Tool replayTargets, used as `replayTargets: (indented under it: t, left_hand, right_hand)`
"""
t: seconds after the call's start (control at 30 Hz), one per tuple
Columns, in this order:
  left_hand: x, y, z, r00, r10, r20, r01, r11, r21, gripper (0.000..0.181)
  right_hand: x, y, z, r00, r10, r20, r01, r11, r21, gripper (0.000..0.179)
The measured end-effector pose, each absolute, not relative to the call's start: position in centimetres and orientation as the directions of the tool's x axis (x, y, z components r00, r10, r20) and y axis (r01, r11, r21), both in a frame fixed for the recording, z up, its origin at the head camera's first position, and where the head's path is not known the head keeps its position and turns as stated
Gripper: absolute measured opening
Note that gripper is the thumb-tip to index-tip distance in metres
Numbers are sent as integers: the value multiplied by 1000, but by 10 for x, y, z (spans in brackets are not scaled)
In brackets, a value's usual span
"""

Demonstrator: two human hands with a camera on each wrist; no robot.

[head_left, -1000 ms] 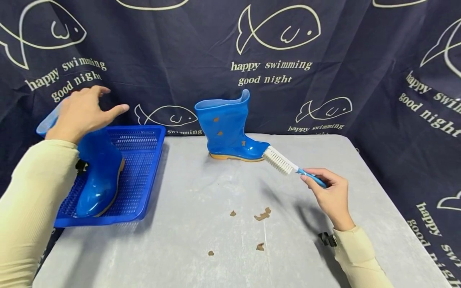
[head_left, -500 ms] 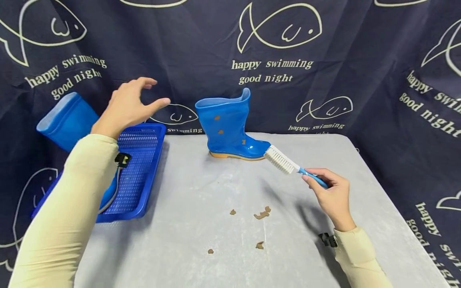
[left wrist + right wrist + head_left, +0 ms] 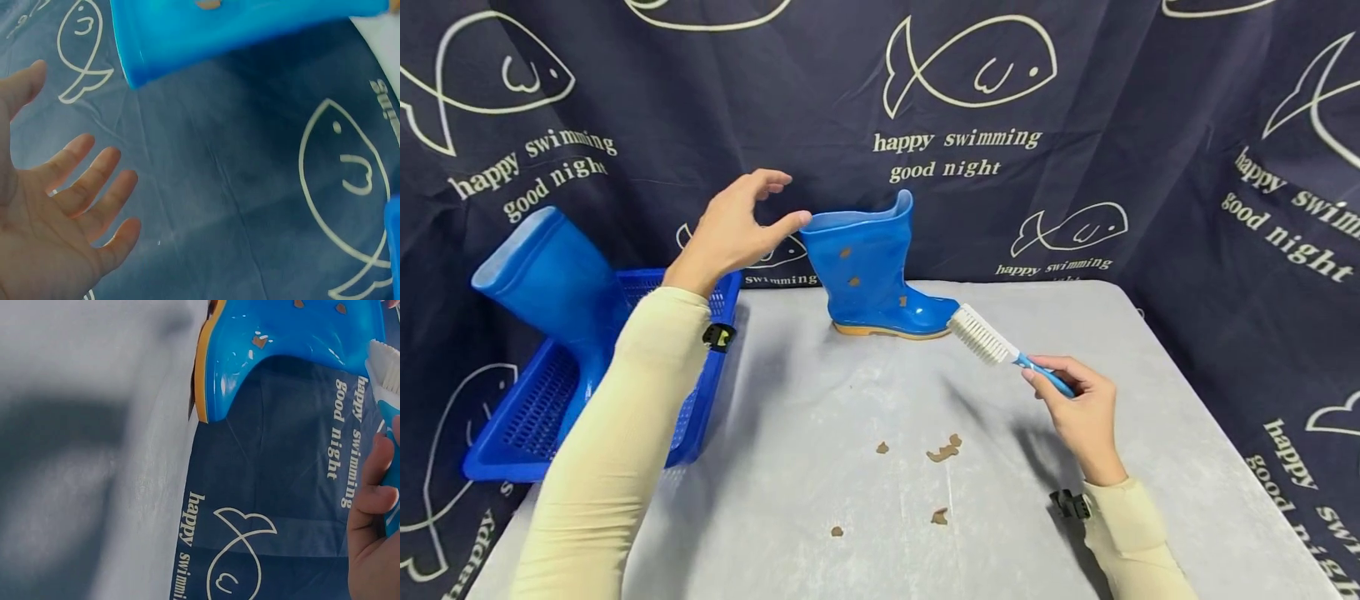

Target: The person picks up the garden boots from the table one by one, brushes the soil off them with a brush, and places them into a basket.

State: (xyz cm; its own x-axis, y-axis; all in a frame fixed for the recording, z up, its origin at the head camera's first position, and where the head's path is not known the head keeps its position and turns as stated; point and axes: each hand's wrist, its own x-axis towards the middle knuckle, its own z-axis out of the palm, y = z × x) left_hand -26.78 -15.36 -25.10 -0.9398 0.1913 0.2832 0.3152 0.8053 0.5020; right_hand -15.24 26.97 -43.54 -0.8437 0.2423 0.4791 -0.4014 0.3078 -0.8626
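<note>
We record that the left hand [image 3: 735,229] has travelled rightward from above the basket since the earlier frames and now hangs with fingers spread and slack, holding nothing, its thumb tip at or just beside the rim of the upright boot [image 3: 868,271]; we cannot tell whether it touches. The right hand has hardly shifted.

Nearest us, brown mud scraps [image 3: 943,451] lie scattered on the grey counter [image 3: 820,417], well apart from either hand. Beyond them, the right hand [image 3: 1075,412] grips the blue handle of the scrubbing brush [image 3: 992,340], bristle head angled up and left so that it rests just beside the boot's toe, seemingly touching. We judge this hold keeps the bristles ready against the soiled surface.

The boot stands on its sole at the counter's far edge, brown spots on its shaft and foot, its opening facing the approaching left hand. At far left the second boot [image 3: 550,287] leans tilted in the blue basket [image 3: 512,450]. The fish-print curtain [image 3: 1075,125] closes the background.
</note>
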Motion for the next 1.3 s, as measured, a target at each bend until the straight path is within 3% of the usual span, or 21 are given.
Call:
replayTargets:
  t: [0.43, 0.63, 0.9, 1.03, 1.3]
  left_hand:
    - [-305, -116, -286, -913, 326, 245, 408, 731, 547, 63]
    - [-317, -100, -302, -917, 292, 271, 399, 676, 620, 49]
    - [-317, -105, -314, -896, 152, 417, 410, 643, 647, 23]
    - [-314, -101, -311, -874, 140, 465, 436, 647, 625, 23]
    - [-296, -90, -301, -887, 144, 438, 415, 663, 622, 28]
  right_hand:
    - [-147, 266, -458, -835, 288, 469, -382, 311, -870, 19]
    - [-142, 272, -440, -802, 328, 499, -390, 344, -854, 17]
    - [-147, 258, -429, -832, 259, 491, -420, 284, -862, 18]
    - [-153, 259, -436, -833, 254, 492, -421, 286, -861, 17]
    - [-155, 263, -447, -837, 245, 489, -412, 304, -859, 18]
